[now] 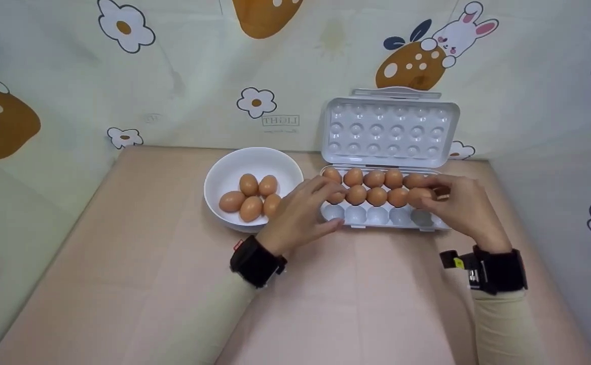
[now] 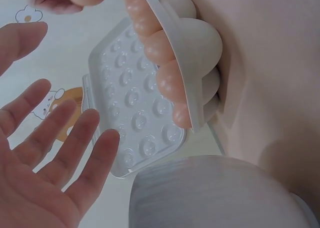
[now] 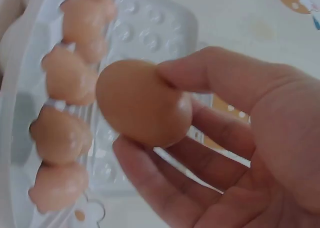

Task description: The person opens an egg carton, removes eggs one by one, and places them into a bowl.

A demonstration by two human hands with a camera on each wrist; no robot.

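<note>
My right hand (image 1: 465,208) holds a brown egg (image 3: 142,103) between thumb and fingers, over the right end of a white plastic egg carton (image 1: 377,216). Brown eggs (image 1: 375,196) fill much of the carton's back and middle rows; the front row's cups hold none. In the head view my left hand (image 1: 300,215) hovers between the bowl and the carton's left end, overlapping both. Its fingers (image 2: 100,160) are spread and relaxed in the left wrist view, with nothing in them. A white bowl (image 1: 212,175) left of the carton contains several brown eggs (image 1: 251,209), one partly hidden by my left hand.
The carton's dimpled lid (image 1: 386,129) stands raised at the back, close to the patterned wall covering (image 1: 189,76). A pale pinkish-beige cloth (image 1: 123,243) covers the table. Side walls (image 1: 554,152) flank the table.
</note>
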